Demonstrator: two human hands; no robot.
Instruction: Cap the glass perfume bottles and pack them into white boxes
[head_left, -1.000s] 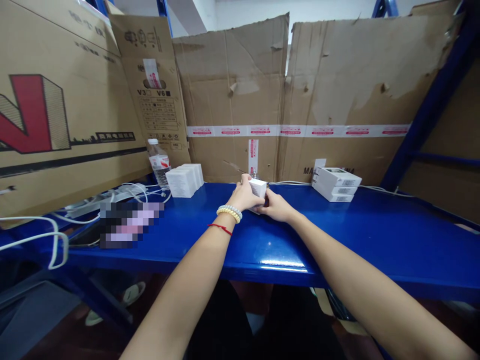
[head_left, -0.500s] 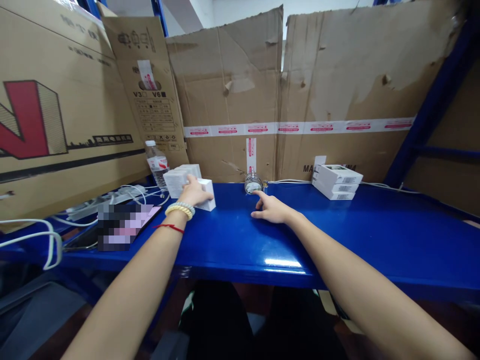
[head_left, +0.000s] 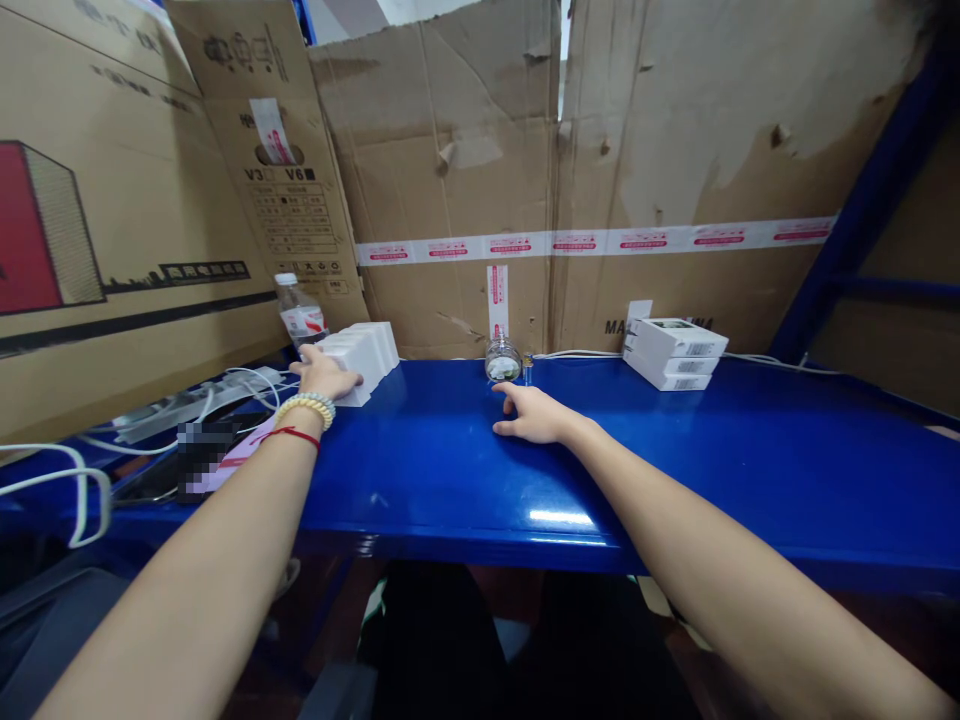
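White boxes (head_left: 379, 345) stand in a row against each other at the left of the blue table. At the row's near end my left hand (head_left: 324, 378) is closed around a white box (head_left: 354, 394), thumb on its right side. My right hand (head_left: 536, 415) hovers over or rests on the table with index finger and thumb apart, holding nothing. Just beyond its index fingertip sits a round clear jar (head_left: 502, 362), whose contents I cannot make out. Beside the jar stands a small clear vial (head_left: 528, 369).
A plastic bottle (head_left: 300, 312) stands behind the left hand. Left of it lie a white power strip (head_left: 199, 402), cables and a phone-like device (head_left: 236, 455). Stacked white boxes (head_left: 671, 355) sit at the right. Cardboard (head_left: 450, 180) walls the back.
My left hand has moved left, from the right side of the white boxes to the near end of the row. The separate box there now lines up with the others. My right hand has barely moved.
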